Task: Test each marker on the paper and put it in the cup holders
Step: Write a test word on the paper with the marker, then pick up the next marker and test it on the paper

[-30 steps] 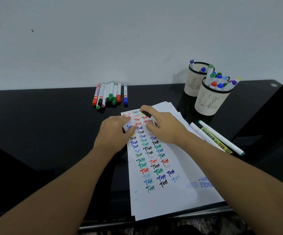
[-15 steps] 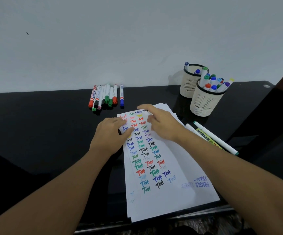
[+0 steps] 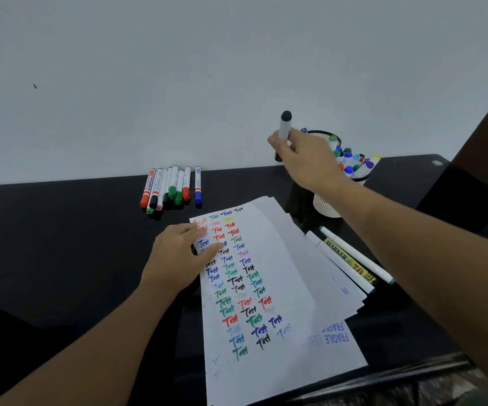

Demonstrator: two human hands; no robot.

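Where wall [image 3: 178,68] meets table [image 3: 46,244], markers [image 3: 172,187].

A black glossy table [image 3: 61,244] held a row of markers [image 3: 170,187], paper sheets [image 3: 281,288], two loose markers [image 3: 351,259] and cup holders [image 3: 329,205].

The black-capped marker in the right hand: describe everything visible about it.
The black-capped marker has a white barrel that looks like plastic and a rounded black cap at its upper end. It stands nearly upright, cap on, held in the air in front of the pale wall, left of the cup holders. The right hand grips its lower barrel, hiding most of it; a dark bit shows below the fingers. Nothing else touches it.
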